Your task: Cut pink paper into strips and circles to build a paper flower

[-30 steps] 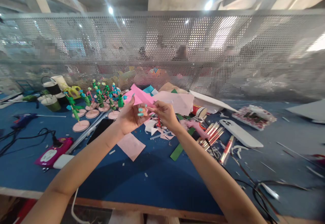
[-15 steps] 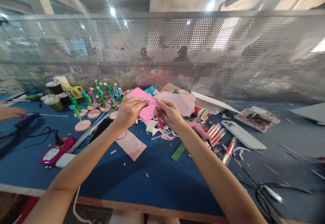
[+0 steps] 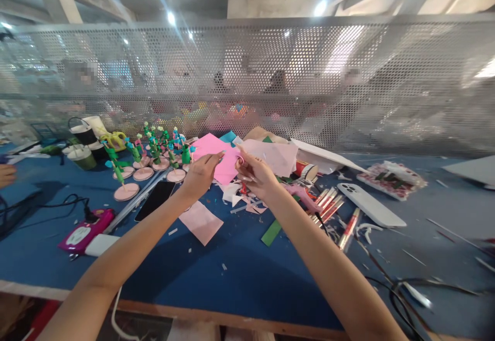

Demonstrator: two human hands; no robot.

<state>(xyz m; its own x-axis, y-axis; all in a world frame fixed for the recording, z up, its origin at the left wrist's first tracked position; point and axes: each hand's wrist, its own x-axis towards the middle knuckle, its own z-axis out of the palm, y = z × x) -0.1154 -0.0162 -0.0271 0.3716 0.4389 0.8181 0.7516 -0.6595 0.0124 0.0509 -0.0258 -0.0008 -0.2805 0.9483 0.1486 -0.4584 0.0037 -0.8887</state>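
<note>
Left hand point(image 3: 203, 176): thumb and fingers pinched together on the near part of a pink sheet point(image 3: 211, 145), fingertips pointing toward 1 o'clock (12 being straight ahead of the person).
Right hand point(image 3: 257, 176): fingers curled in, thumb toward 11 o'clock, closed about a small pink loop point(image 3: 240, 159); whether that is a tool's handle or a curl of the sheet, I cannot tell.
Work at the sheet: seems to be two-handed handling of its right edge, the left hand probably steadying.
Next move at the edge: would likely call for a firm left pinch and small, exact right-finger motion, since so thin a piece could buckle.
Pink sheet's place: between and beyond the hands, at 1 o'clock from the left and 10 o'clock from the right; it touches the left fingertips.
Scraps point(image 3: 231, 194): on the blue table point(image 3: 247, 274), at 8 o'clock from the right hand.
Pale pink piece point(image 3: 201, 222): flat, at 6 o'clock from the left hand.
Black phone point(image 3: 155, 201): at 8 o'clock from the left hand.
Pink glue gun point(image 3: 303, 196): at 4 o'clock from the right hand.
</note>
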